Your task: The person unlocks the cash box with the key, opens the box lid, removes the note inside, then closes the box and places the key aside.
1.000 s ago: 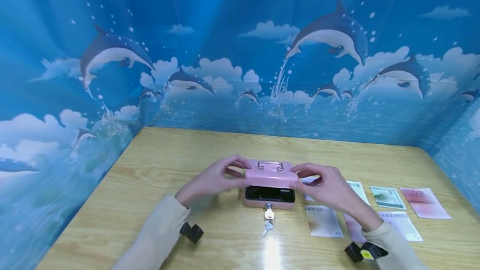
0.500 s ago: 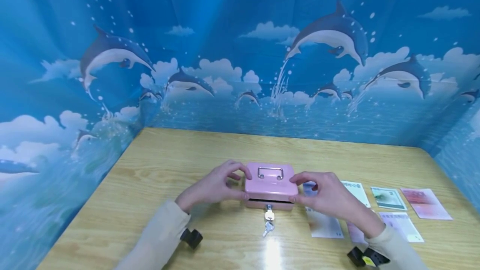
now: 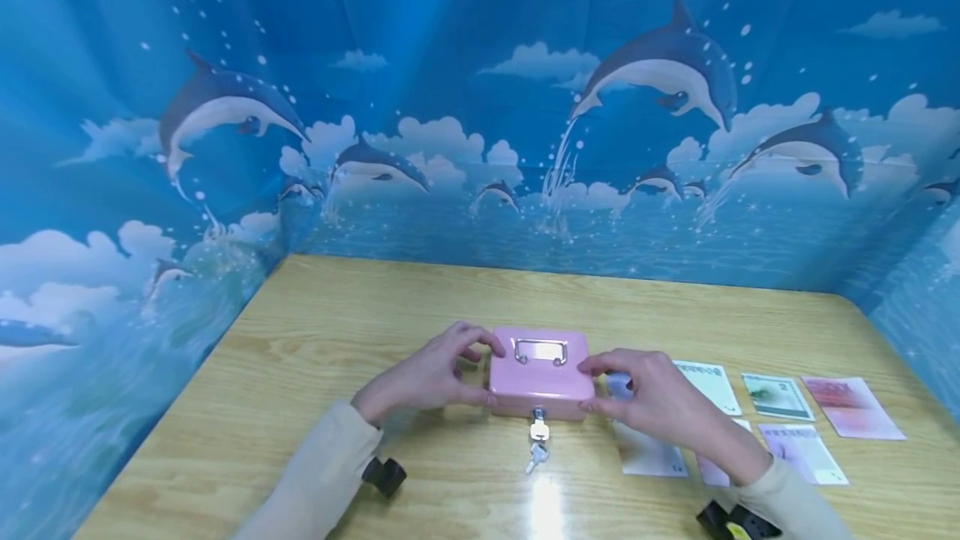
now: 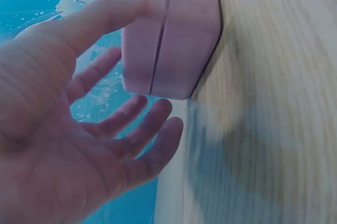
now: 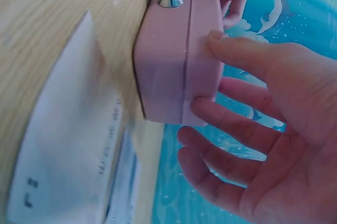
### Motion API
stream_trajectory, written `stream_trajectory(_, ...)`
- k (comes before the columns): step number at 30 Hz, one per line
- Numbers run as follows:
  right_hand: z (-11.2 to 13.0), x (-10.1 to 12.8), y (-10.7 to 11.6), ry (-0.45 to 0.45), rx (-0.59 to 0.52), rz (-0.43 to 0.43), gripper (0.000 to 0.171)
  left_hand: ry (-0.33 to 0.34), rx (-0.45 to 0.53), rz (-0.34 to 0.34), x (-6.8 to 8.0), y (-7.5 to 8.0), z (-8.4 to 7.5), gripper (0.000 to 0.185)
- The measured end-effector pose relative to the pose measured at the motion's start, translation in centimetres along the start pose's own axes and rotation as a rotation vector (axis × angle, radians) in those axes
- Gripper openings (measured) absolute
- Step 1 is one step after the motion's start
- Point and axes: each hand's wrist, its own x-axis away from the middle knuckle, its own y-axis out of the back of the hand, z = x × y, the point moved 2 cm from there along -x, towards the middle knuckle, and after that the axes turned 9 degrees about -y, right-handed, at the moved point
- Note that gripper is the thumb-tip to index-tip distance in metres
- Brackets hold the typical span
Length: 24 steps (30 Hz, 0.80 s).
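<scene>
A small pink cash box [image 3: 538, 403] with a silver carrying handle [image 3: 541, 342] on top sits at mid-table, its lid [image 3: 536, 373] down. Only a thin seam shows between lid and base in both wrist views. My left hand [image 3: 435, 372] holds the lid's left side, thumb at the front and a finger on top. On the other side my right hand [image 3: 660, 398] grips the lid's right part with thumb and fingers. Its remaining fingers are spread beside the box in the right wrist view. Two keys [image 3: 537, 445] hang from the front lock, one inserted in it.
Several banknotes lie to the right, among them a green one [image 3: 777, 397], a red one [image 3: 853, 408] and a purple one [image 3: 804, 453]. My right forearm covers parts of some. A blue dolphin-print curtain [image 3: 480, 107] encloses the wooden table [image 3: 337, 307].
The lid has come down from partly raised, hiding the black interior, with both hands lowering along with it. The keys and banknotes have stayed in place.
</scene>
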Motion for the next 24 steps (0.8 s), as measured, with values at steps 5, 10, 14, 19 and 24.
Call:
stream_trajectory(5, 0.5, 0.3, 0.8, 0.045, -0.017, -0.053, 0.026, 0.032, 0.061, 0.016, -0.3, -0.1, -0.2, 0.088)
stream_trajectory(10, 0.9, 0.4, 1.3, 0.047, -0.076, -0.085, 0.019, 0.059, 0.090, 0.045, -0.7, -0.4, -0.1, 0.111)
stream_trajectory(14, 1.4, 0.7, 1.1, 0.051, -0.136, -0.036, 0.013, 0.085, 0.102, 0.062, -0.9, -0.6, 0.2, 0.115)
stream_trajectory(19, 2.2, 1.2, 0.6, 0.101, -0.199, 0.076, 0.009, 0.091, 0.112, 0.086, -1.3, -0.6, 0.5, 0.117)
stream_trajectory(24, 2.7, 1.3, -0.7, 0.124, -0.237, 0.192, 0.013, 0.073, 0.070, 0.092, -1.6, -0.7, 0.4, 0.117)
